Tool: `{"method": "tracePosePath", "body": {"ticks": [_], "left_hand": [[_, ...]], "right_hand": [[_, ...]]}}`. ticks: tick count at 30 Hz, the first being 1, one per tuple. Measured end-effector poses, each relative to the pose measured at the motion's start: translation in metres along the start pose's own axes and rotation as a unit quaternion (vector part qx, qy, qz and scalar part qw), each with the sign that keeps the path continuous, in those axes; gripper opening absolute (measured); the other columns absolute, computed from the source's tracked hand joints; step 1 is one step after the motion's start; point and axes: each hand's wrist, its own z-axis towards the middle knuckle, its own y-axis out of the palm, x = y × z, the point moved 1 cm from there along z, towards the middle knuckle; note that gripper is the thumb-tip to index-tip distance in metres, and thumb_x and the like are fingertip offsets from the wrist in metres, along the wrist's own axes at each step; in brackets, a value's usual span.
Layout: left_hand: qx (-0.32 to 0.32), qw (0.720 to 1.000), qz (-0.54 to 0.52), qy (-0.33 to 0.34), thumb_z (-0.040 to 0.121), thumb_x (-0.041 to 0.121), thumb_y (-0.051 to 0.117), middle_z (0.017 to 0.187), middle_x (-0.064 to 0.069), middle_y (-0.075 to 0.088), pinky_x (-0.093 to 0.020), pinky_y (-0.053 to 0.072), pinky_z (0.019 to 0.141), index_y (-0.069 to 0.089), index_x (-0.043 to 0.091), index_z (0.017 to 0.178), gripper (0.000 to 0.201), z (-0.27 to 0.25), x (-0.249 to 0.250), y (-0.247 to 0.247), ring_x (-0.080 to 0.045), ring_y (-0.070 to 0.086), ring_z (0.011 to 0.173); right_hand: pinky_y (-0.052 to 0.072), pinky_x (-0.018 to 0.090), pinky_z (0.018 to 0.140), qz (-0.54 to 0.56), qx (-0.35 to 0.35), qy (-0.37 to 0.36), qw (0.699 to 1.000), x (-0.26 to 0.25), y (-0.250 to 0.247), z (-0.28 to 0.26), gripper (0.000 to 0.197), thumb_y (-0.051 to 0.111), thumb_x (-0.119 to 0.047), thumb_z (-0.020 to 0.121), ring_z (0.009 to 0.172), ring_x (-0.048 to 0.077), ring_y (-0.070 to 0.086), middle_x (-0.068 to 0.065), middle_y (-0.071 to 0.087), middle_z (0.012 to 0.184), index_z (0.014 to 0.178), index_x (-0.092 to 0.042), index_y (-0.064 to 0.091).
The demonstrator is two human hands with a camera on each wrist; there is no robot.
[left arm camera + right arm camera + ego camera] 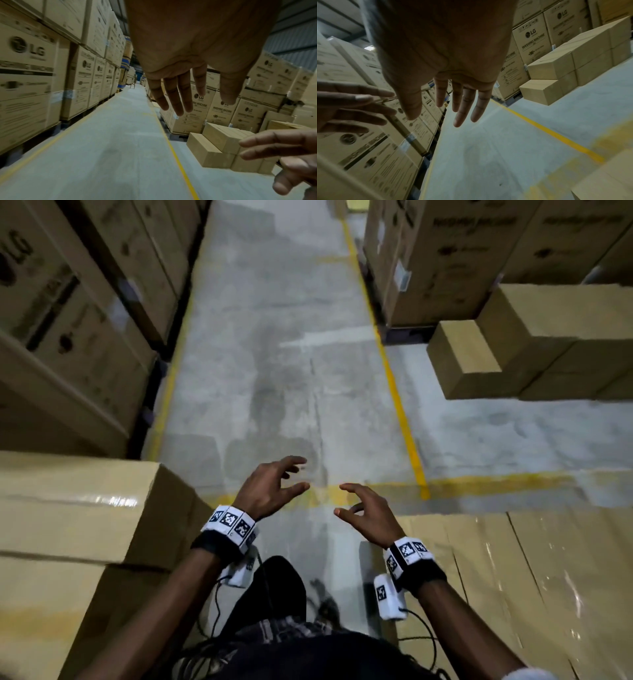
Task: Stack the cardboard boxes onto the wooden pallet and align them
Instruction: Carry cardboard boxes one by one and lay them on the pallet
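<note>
Here, left hand (270, 491) and right hand (368, 517) spread, empty, between sealed cardboard boxes (78, 508).

Empty hands (318, 501) above concrete floor (274, 354)

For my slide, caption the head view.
Both empty hands, left and right, hover over grey concrete floor between brown cardboard boxes.

Matt brown cardboard boxes (486, 361), glossy tape (113, 501) on one, smooth grey concrete floor (274, 354)
</note>
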Motion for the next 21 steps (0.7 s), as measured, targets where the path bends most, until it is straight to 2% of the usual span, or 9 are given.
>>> {"method": "tracePosePath", "body": {"ticks": [8, 12, 16, 21], "left_hand": [[-0.059, 0.995, 0.014, 0.083, 0.089, 0.052, 0.075, 0.124, 0.008, 0.07, -0.035, 0.054, 0.093, 0.055, 0.04, 0.141, 0.057, 0.264, 0.012, -0.043, -0.01, 0.066, 0.107], [-0.13, 0.979, 0.065, 0.14, 0.091, 0.055, 0.071, 0.129, 0.003, 0.069, -0.037, 0.054, 0.091, 0.052, 0.037, 0.145, 0.06, 0.394, 0.036, -0.062, -0.016, 0.067, 0.108], [-0.194, 0.949, 0.153, 0.194, 0.093, 0.058, 0.067, 0.137, 0.001, 0.065, -0.039, 0.052, 0.095, 0.04, 0.039, 0.152, 0.068, 0.492, 0.071, -0.06, -0.024, 0.064, 0.122], [-0.254, 0.921, 0.202, 0.215, 0.09, 0.06, 0.067, 0.139, -0.004, 0.063, -0.041, 0.052, 0.096, 0.027, 0.041, 0.157, 0.08, 0.594, 0.1, -0.039, -0.028, 0.059, 0.128]], "right_hand": [[0.057, 0.035, 0.088, 0.006, 0.093, 0.037, 0.995, 0.002, -0.088, 0.207, 0.051, 0.08, -0.038, 0.088, 0.09, 0.008, 0.07, -0.012, 0.057, 0.137, 0.135, -0.035, 0.06], [0.058, 0.04, 0.087, 0.013, 0.159, 0.082, 0.984, -0.004, -0.133, 0.302, 0.053, 0.08, -0.039, 0.087, 0.089, 0.01, 0.071, -0.011, 0.056, 0.138, 0.136, -0.035, 0.059], [0.058, 0.04, 0.086, 0.015, 0.213, 0.112, 0.971, -0.009, -0.168, 0.365, 0.054, 0.079, -0.044, 0.087, 0.091, 0.006, 0.07, -0.016, 0.055, 0.14, 0.136, -0.039, 0.058], [0.056, 0.037, 0.084, 0.02, 0.291, 0.155, 0.944, 0.01, -0.225, 0.418, 0.053, 0.078, -0.043, 0.088, 0.09, 0.006, 0.068, -0.016, 0.055, 0.138, 0.137, -0.038, 0.057]]}}
